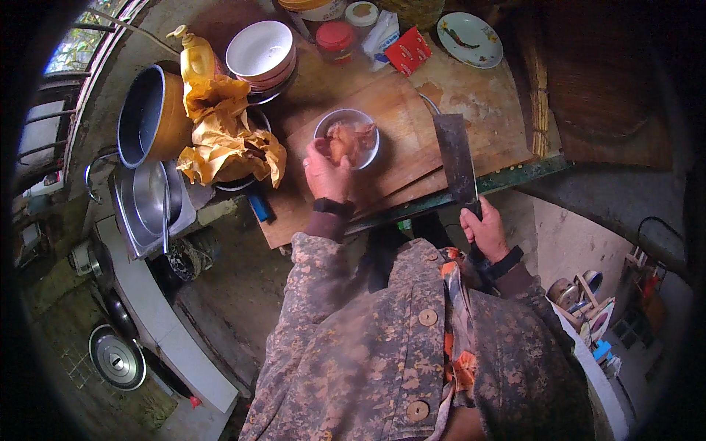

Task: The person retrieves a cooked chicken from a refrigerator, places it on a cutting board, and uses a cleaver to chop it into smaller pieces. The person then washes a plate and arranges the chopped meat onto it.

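A small white bowl (370,158) stands on a wooden cutting board (405,118) and holds a reddish piece of raw meat (347,138). My left hand (330,177) reaches over the bowl's near left rim, with fingers and thumb around the near side of the meat; the fingertips are partly hidden. In my right hand (486,227) is the dark handle of a cleaver (456,157). Its broad blade points away from me, over the table's front edge to the right of the bowl.
Crumpled brown paper (234,146), a deep pot (144,116) and stacked bowls (262,52) crowd the left. Behind are a red-lidded jar (335,41), a red packet (408,50) and a plate (485,44) bearing a chili pepper. A blue object (260,208) lies near the front edge.
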`<state>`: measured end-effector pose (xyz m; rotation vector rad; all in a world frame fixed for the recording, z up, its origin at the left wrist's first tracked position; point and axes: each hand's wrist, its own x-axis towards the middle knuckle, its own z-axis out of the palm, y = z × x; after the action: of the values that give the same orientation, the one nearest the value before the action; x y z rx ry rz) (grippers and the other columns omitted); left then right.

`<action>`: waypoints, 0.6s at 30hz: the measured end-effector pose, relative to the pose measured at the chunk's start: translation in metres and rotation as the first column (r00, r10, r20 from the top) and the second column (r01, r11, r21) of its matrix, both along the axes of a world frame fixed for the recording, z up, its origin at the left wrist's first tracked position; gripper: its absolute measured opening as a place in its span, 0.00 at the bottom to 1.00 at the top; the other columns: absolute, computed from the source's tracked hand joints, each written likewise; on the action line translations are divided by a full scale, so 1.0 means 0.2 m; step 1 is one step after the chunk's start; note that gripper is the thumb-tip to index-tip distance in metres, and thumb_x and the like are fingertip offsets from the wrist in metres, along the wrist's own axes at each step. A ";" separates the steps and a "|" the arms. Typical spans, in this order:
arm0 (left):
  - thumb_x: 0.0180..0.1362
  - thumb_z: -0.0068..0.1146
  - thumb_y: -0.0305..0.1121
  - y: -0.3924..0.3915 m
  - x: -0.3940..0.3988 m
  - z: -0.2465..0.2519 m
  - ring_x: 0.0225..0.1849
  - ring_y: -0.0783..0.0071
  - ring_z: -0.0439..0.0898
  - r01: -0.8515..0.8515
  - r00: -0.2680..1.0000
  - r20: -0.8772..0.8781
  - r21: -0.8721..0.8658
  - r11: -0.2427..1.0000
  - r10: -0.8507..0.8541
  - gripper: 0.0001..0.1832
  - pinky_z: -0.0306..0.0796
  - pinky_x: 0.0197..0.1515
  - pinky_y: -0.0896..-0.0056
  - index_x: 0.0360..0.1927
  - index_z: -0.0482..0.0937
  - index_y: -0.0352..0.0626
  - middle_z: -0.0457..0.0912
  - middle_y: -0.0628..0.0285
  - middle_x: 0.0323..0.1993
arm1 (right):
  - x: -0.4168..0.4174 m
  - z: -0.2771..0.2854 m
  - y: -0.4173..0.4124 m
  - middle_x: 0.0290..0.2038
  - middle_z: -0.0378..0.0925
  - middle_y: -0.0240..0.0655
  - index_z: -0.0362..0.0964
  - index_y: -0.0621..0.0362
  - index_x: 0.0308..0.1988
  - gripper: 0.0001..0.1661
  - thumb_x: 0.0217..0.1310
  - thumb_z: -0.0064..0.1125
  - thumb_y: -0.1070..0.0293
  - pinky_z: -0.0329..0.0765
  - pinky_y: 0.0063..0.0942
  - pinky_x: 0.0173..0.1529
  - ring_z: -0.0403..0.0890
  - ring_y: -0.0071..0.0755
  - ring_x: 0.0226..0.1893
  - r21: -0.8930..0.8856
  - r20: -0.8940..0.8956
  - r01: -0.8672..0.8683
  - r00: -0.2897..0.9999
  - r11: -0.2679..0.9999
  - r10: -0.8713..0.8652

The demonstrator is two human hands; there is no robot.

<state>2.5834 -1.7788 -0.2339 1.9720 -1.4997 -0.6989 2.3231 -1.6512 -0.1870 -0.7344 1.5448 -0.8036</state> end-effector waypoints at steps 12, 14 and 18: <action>0.52 0.52 0.24 0.10 0.20 0.01 0.43 0.66 0.75 0.141 -0.101 -0.927 0.347 0.927 0.362 0.19 0.71 0.45 0.70 0.49 0.67 0.34 0.74 0.55 0.44 | 0.07 0.03 -0.02 0.19 0.66 0.25 0.64 0.60 0.37 0.06 0.58 0.48 0.72 0.60 0.13 0.16 0.62 0.12 0.13 0.014 0.040 -0.059 0.998 0.998 0.058; 0.53 0.52 0.25 0.10 0.21 0.01 0.46 0.65 0.73 0.202 -0.193 -0.911 0.326 0.924 0.364 0.19 0.69 0.49 0.69 0.49 0.66 0.34 0.73 0.54 0.45 | 0.09 0.03 -0.03 0.19 0.66 0.25 0.64 0.60 0.42 0.10 0.58 0.48 0.72 0.60 0.12 0.16 0.62 0.12 0.13 0.003 0.011 -0.132 0.991 0.991 0.132; 0.52 0.53 0.26 0.13 0.24 -0.02 0.47 0.64 0.72 0.253 -0.316 -0.869 0.309 0.917 0.381 0.21 0.67 0.51 0.66 0.50 0.65 0.33 0.72 0.54 0.46 | 0.11 0.02 -0.03 0.19 0.66 0.25 0.62 0.60 0.50 0.19 0.57 0.48 0.72 0.60 0.12 0.16 0.62 0.12 0.13 -0.005 -0.019 -0.217 0.976 0.976 0.217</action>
<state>2.6317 -1.7531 -0.2378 0.6870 0.0292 -2.0318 2.3452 -1.6572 -0.1823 -0.9006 1.4486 -0.6407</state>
